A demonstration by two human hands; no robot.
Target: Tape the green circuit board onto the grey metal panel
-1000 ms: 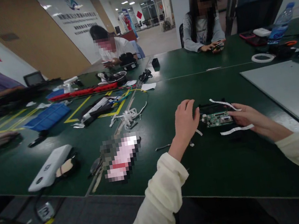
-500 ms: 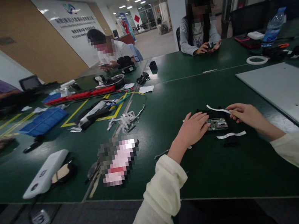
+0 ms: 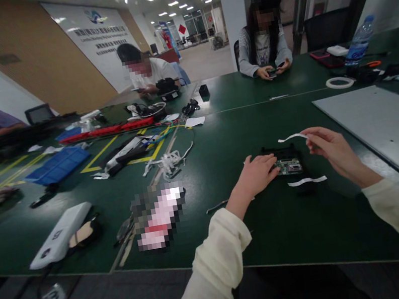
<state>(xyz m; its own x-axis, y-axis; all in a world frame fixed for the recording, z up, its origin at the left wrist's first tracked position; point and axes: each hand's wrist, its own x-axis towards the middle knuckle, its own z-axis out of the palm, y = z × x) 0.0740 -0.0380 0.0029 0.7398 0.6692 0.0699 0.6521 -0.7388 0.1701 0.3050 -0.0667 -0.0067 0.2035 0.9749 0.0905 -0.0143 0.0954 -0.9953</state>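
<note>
My right hand point(image 3: 328, 149) pinches one end of a narrow white strip point(image 3: 291, 137), which stretches out leftward above a black device. On the green table lies that opened black device point(image 3: 301, 153), with a green circuit board point(image 3: 288, 166) showing inside. My left hand point(image 3: 259, 176) rests flat on the device's left side, fingers stretched toward the board and covering part of it. A second white strip point(image 3: 307, 181) crosses the near side of the device.
A large grey panel point(image 3: 380, 134) lies to the right. A phone point(image 3: 163, 217), tangled white strips point(image 3: 170, 164), a white device point(image 3: 61, 235) and a blue tray point(image 3: 57, 165) are to the left. A roll of white tape point(image 3: 340, 82) and a water bottle point(image 3: 361, 43) stand farther back. Other people sit around the table.
My right hand has risen a little off the device, lifting the white strip with it. My left hand has stayed nearly in place.
</note>
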